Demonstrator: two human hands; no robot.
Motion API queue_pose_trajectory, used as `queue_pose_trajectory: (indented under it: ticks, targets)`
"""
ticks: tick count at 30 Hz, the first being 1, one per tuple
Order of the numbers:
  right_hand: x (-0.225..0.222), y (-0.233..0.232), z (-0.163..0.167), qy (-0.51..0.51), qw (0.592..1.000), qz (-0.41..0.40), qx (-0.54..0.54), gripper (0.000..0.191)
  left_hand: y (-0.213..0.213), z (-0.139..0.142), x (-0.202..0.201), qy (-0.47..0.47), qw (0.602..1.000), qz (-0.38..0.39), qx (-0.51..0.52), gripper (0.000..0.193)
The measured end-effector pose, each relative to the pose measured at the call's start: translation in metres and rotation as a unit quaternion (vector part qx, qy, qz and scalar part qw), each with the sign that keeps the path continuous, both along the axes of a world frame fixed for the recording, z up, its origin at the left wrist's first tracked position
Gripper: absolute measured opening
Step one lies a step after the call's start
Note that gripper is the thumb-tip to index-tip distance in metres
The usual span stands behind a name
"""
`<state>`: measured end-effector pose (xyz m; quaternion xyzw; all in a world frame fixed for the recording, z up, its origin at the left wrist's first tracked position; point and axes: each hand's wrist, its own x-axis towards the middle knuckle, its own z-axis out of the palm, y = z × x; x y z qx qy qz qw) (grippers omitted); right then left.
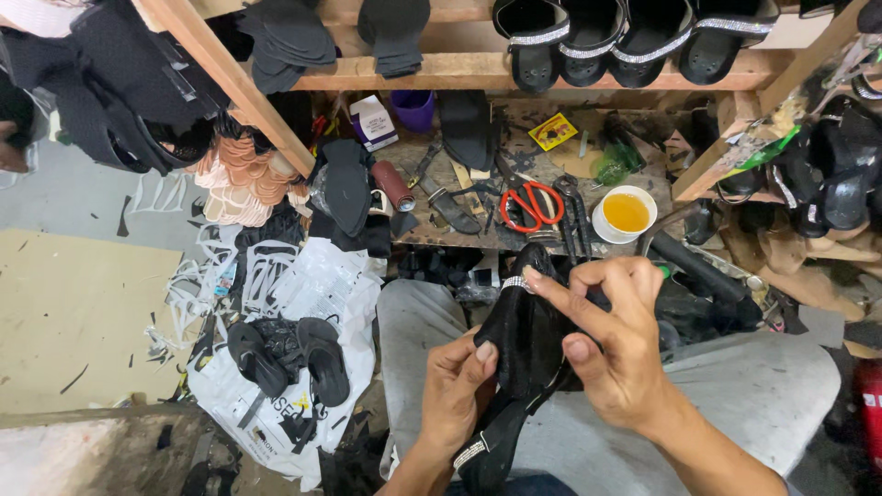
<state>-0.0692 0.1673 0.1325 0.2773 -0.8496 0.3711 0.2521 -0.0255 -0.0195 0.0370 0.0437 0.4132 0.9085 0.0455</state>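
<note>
Two hands held one black shoe (525, 326) over the lap. Left hand (457, 386) pinched it at 7 o'clock; right hand (617, 354) gripped it at 3. Its sparkly strap was on already.

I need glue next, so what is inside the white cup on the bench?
The white cup holds a yellow liquid nearly to the rim. Its bottom is covered by the liquid, so nothing beneath shows.

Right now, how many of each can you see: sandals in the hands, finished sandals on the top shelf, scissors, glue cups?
Black sandal held by left hand and right hand: 1
Shelf sandals: 4
Red-handled scissors: 1
Cup of yellow liquid: 1
Total: 7
</note>
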Motion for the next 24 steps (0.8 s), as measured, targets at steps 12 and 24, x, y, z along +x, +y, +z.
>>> queue_pose_trajectory:
  ticks: [12,24]
  targets:
    - [0.0037,0.0008,-0.0025,0.147,0.980,-0.073,0.109,0.054,-0.0005,-0.0027,0.0013,-0.040,0.999,0.007,0.003,0.032]
    - [0.0000,0.0036,-0.0025,0.151,0.984,-0.009,0.088,0.051,-0.0013,0.0045,0.0018,-0.081,0.996,-0.012,0.046,0.034]
